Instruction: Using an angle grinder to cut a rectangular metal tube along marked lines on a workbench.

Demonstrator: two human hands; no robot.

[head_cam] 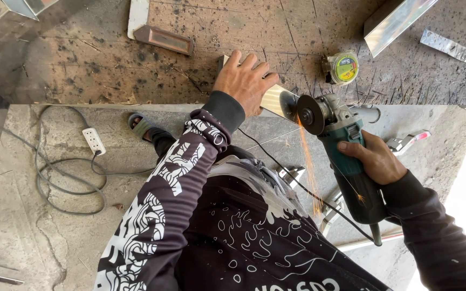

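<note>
My left hand (245, 82) presses down on a shiny metal bar (274, 99) that lies across the edge of a scarred wooden workbench (103, 70). My right hand (376, 159) grips the teal and black body of an angle grinder (346, 161). Its dark disc (311, 114) touches the end of the bar that juts past the bench edge. Orange sparks (309, 167) stream down from the contact point toward my dark patterned shirt.
A tape measure (342, 67) sits on the bench to the right, with a polished metal channel (395, 21) and a metal strip (454, 48) beyond. A brownish rectangular block (163, 39) lies at the back. On the concrete floor are a white power strip (94, 141), grey cable loops (66, 183) and metal offcuts (405, 143).
</note>
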